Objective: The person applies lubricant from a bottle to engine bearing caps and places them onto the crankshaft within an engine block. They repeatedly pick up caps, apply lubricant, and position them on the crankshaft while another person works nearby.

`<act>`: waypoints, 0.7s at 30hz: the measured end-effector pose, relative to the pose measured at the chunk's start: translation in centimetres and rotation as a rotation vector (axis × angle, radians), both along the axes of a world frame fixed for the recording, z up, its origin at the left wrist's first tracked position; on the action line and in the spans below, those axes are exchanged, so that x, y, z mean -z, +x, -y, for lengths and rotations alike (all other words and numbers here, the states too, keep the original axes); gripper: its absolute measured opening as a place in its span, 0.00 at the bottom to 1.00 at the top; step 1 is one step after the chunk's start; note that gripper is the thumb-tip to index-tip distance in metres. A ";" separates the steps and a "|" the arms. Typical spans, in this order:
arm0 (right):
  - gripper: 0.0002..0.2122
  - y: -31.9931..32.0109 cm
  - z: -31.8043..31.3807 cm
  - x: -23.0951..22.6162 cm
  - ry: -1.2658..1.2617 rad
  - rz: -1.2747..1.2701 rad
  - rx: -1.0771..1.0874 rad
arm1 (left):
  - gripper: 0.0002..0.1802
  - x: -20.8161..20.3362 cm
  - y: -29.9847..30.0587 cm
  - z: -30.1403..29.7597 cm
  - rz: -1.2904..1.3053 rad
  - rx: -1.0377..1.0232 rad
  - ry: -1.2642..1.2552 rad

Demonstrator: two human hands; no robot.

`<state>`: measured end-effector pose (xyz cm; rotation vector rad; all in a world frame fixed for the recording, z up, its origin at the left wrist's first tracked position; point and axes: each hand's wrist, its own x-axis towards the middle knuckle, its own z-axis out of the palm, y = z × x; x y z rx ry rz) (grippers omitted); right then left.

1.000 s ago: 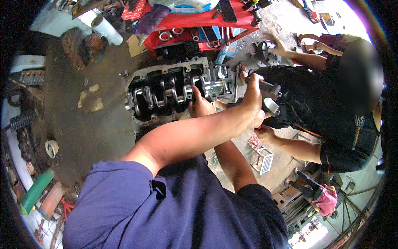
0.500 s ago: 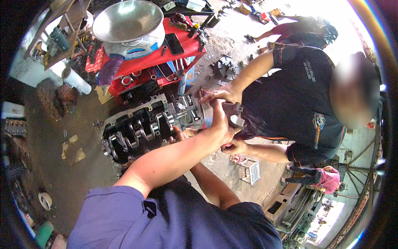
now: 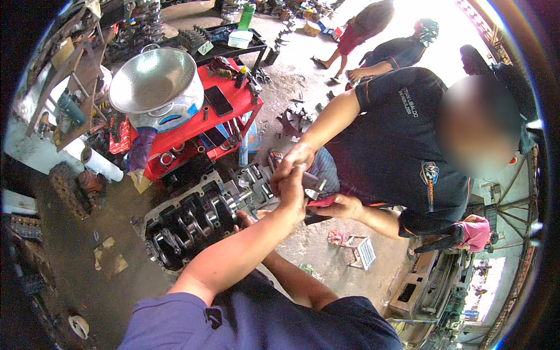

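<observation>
Gripping the grey metal part [image 3: 314, 183] right of the engine block [image 3: 191, 192], my left hand [image 3: 290, 195] touched a co-worker's hand [image 3: 294, 163]; mistimed release risked a drop! Right hand [image 3: 245, 219], half-hidden: I couldn't tell its grip.

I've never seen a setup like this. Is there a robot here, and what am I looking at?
No robot: these are a person's bare hands. Every picture comes from one wide camera worn on that person's head, looking down, so straight edges bend. The left forearm crosses over the right. The left hand meets a co-worker's hand at a grey metal part; the overlap hides who grips it. The right hand, partly hidden, is near an open engine block. The red cart beyond carries a phone and a metal colander atop a whitish thing.
</observation>
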<state>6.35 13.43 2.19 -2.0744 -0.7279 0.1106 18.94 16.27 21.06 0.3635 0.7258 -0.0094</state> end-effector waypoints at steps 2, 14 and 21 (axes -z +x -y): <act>0.22 0.8 -0.2 -0.1 -0.096 0.021 -0.024 | 0.41 0.4 0.2 0.6 0.113 -0.072 0.360; 0.25 2.6 0.4 1.9 -0.065 0.131 -0.024 | 0.54 0.3 1.5 1.1 0.059 -0.023 1.465; 0.25 1.7 1.9 3.1 0.171 -0.370 -0.115 | 0.48 -5.0 0.3 -3.7 0.475 -0.159 1.863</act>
